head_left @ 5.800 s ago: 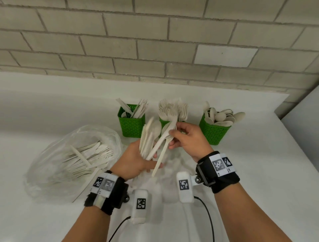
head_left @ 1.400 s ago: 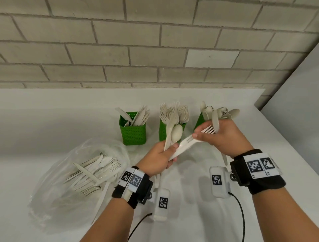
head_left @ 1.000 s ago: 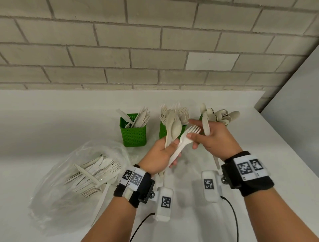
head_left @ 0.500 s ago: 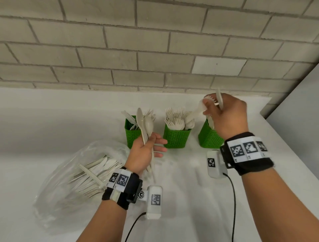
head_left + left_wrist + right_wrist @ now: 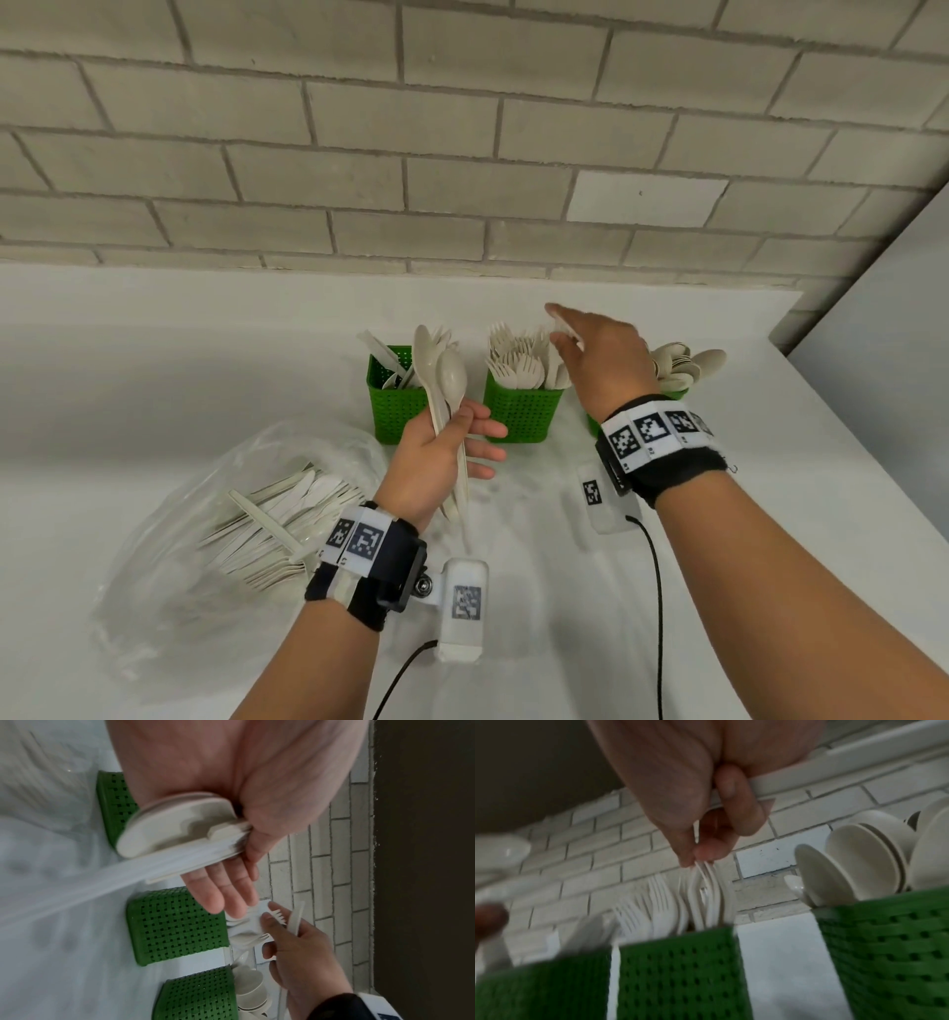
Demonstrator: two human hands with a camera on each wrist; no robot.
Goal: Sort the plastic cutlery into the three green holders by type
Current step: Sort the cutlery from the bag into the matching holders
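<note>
Three green holders stand in a row by the wall: the left holder (image 5: 393, 406) has knives, the middle holder (image 5: 518, 416) forks, the right holder (image 5: 885, 943) spoons. My right hand (image 5: 590, 354) hovers over the middle holder. Its thumb and fingertip pinch the tines of a fork (image 5: 706, 882) that stands among the other forks. The left wrist view shows a second piece, seen edge-on, (image 5: 295, 918) between its fingers. In front of the left holder, my left hand (image 5: 457, 442) holds two spoons (image 5: 447, 377) upright, with the thumb clamping them and the fingers stretched out.
A clear plastic bag (image 5: 154, 539) with several more pieces of cutlery lies on the white counter at the left. The brick wall (image 5: 462, 154) runs right behind the holders. A grey panel (image 5: 883, 334) bounds the counter on the right. Cables trail from both wrist cameras.
My right hand pulled a fork out of the left hand's bundle, lifted it, then moved left and down over the middle holder. The left hand keeps the spoons almost still.
</note>
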